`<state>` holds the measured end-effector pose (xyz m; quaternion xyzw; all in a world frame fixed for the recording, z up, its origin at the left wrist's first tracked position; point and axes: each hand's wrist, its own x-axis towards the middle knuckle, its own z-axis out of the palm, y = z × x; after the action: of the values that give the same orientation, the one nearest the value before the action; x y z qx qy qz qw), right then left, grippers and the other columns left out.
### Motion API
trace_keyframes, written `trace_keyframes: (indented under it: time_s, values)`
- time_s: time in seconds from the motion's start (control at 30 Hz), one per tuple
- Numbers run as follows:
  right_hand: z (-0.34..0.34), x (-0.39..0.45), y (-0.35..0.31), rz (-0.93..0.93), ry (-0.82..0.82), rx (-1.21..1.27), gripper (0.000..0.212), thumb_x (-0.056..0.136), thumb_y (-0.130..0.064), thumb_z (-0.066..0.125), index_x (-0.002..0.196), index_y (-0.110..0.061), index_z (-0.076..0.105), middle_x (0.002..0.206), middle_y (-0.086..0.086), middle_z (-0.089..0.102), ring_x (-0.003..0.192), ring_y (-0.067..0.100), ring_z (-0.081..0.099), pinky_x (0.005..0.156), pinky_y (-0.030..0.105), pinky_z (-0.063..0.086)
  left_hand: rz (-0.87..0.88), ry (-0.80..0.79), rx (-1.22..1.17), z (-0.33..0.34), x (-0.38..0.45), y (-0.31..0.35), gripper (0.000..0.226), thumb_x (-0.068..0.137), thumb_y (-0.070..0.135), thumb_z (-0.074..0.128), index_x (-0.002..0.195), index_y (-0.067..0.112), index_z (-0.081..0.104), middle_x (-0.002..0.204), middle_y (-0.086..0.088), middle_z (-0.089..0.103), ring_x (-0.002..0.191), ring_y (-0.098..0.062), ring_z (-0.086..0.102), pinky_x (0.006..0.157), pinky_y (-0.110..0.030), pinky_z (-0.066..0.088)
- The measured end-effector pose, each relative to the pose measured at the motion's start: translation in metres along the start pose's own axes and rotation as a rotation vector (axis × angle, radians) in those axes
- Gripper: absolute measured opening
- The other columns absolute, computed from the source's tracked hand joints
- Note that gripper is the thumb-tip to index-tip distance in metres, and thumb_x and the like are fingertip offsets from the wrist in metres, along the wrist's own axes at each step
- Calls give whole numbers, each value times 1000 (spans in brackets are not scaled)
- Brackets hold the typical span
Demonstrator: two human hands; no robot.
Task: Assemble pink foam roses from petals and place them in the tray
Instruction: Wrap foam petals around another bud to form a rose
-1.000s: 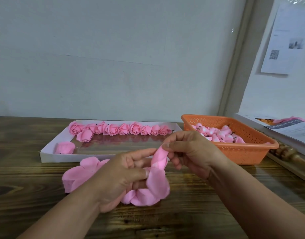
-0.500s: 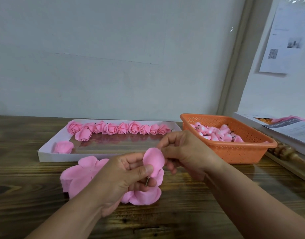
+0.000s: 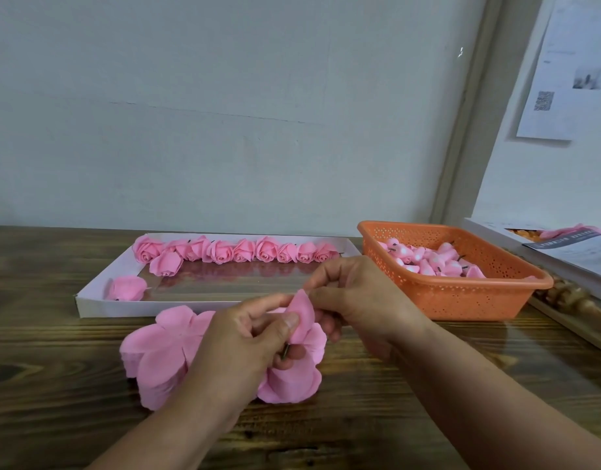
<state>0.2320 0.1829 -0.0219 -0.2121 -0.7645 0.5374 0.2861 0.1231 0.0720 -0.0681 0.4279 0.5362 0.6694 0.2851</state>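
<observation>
In the tray [image 3: 99, 301] — finished roses [image 3: 245, 251]; basket [image 3: 462, 300] holds buds (pink); both hands pinch a petal [image 3: 302, 313].

no text legible; wall sheet [image 3: 564, 72] shows a qr code.

A second ago the right hand [image 3: 357, 300] pinched a long folded strip of pink foam upward from the left hand [image 3: 245, 337]; half a second ago that piece had opened into a round petal [image 3: 302, 317] facing the camera, held up between the two hands. Now the petal is turned more edge-on and folded closer around the core, with the left thumb [image 3: 285, 325] pressed against its face and the right fingertips [image 3: 317, 295] pinching its upper edge. A dark stem [image 3: 286, 351] shows below the left thumb, where a second ago none was visible.
</observation>
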Motion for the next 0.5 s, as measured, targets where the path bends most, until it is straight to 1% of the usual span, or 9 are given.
trace_keyframes:
  time_s: [0.07, 0.13, 0.23, 0.3, 0.4, 0.5]
  values:
    - [-1, -1, -2, -5, -14, -20, 18, 84, 7, 59, 70, -4, 60, 43, 2, 55, 35, 11, 47, 36, 20, 39, -64, -48, -98, 1, -1, 2, 22, 82, 14, 63, 87, 28, 79, 71, -10, 71, 57, -10, 63, 54, -19, 52]
    - [-2, -1, -4, 3, -33, -18, 19, 85, 6, 59, 69, -5, 59, 43, 2, 55, 35, 10, 46, 36, 20, 38, -157, -97, -179, 1, 0, 4, 21, 73, 22, 63, 87, 22, 79, 72, -9, 71, 59, -12, 64, 54, -19, 52]
    - [-4, -1, -5, 48, -64, 42, 21, 85, 6, 58, 67, -5, 61, 47, 5, 55, 36, 10, 46, 36, 18, 37, -267, -186, -265, -3, 1, 5, 21, 70, 24, 64, 78, 11, 78, 71, -9, 69, 61, -15, 65, 53, -21, 52]
    - [-4, -2, -5, 79, -86, 104, 21, 85, 5, 57, 67, -5, 62, 49, 7, 55, 36, 10, 46, 35, 18, 37, -315, -253, -328, -5, 2, 8, 18, 71, 22, 65, 73, 9, 76, 69, -10, 67, 60, -17, 64, 52, -22, 52]
    - [-4, -5, -4, 94, -110, 259, 15, 88, 1, 54, 78, -2, 64, 54, 10, 57, 38, 13, 47, 36, 19, 38, -365, -279, -406, -8, 3, 10, 18, 72, 19, 65, 75, 6, 76, 69, -12, 66, 59, -18, 63, 52, -24, 53]
    - [-3, -11, -1, 61, -61, 383, 14, 88, 5, 48, 90, -3, 59, 59, 12, 62, 40, 15, 50, 38, 20, 40, -397, -262, -467, -10, 5, 10, 21, 73, 19, 63, 76, 2, 75, 67, -14, 64, 54, -19, 62, 51, -25, 54]
